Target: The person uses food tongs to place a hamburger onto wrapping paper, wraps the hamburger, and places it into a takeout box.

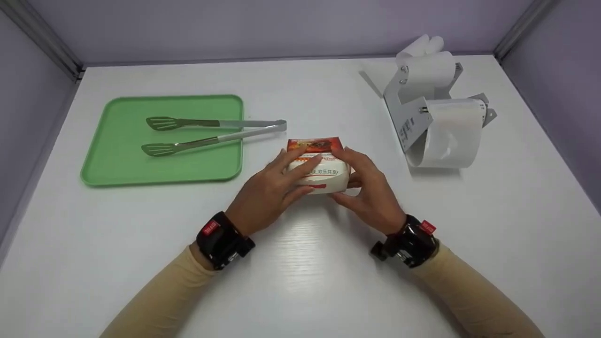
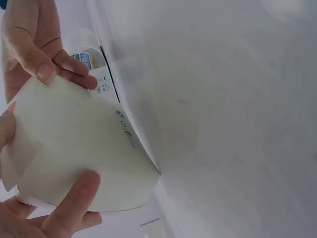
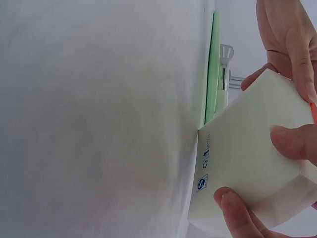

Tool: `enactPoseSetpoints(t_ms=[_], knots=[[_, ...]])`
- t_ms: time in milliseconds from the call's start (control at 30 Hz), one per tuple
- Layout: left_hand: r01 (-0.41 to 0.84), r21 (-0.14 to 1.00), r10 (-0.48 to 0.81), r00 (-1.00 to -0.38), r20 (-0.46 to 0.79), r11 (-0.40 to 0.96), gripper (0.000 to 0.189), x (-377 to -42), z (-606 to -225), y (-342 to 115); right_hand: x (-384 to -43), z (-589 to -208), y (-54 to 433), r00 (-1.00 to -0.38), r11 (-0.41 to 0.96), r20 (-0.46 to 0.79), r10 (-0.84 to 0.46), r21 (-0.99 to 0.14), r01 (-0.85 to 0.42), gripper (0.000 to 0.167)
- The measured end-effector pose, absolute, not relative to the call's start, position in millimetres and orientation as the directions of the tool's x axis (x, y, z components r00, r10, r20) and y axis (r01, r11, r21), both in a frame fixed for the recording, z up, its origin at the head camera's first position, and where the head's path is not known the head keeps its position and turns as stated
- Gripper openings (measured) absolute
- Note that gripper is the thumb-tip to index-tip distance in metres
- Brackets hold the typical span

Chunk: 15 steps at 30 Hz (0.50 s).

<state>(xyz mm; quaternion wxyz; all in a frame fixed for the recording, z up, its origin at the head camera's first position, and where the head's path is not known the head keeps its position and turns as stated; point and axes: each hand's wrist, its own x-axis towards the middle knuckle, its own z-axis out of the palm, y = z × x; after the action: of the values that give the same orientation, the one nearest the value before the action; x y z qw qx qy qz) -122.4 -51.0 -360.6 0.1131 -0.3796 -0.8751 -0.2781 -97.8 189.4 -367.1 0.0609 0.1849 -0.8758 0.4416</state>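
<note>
In the head view a small white paper food box (image 1: pixel 324 168) with a red and orange printed top stands on the table, between both hands. My left hand (image 1: pixel 263 197) holds it from the left, its fingers spread over the top and near side. My right hand (image 1: pixel 375 199) grips the right side, thumb low at the near corner. The left wrist view shows the box's plain white wall (image 2: pixel 64 134) with a thumb pressed against it. From the right wrist, small blue print shows low on the box (image 3: pixel 247 144), and its base meets the table.
A green tray (image 1: pixel 117 164) lies at the left, with metal tongs (image 1: pixel 202 123) across it, their joined end past its right rim. At the back right stands a grey metal dispenser (image 1: pixel 406 119) with white rolls (image 1: pixel 453 136). Walls border the table's back and sides.
</note>
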Motion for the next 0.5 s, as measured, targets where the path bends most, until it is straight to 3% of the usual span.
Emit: enactPoseSetpoints(t_ms=[300, 500], knots=[[0.701, 0.478, 0.592, -0.709, 0.384, 0.53, 0.047, -119.9, -361.9, -47.8, -97.1, -365.9, 187.5, -0.944, 0.57, 0.235, -0.233, -0.754, -0.328, 0.082], [0.698, 0.467, 0.58, -0.714, 0.393, 0.543, 0.048, -118.1, -363.4, -45.6, -95.2, -364.3, 184.3, -0.956, 0.586, 0.209, -0.207, -0.756, -0.292, 0.083]])
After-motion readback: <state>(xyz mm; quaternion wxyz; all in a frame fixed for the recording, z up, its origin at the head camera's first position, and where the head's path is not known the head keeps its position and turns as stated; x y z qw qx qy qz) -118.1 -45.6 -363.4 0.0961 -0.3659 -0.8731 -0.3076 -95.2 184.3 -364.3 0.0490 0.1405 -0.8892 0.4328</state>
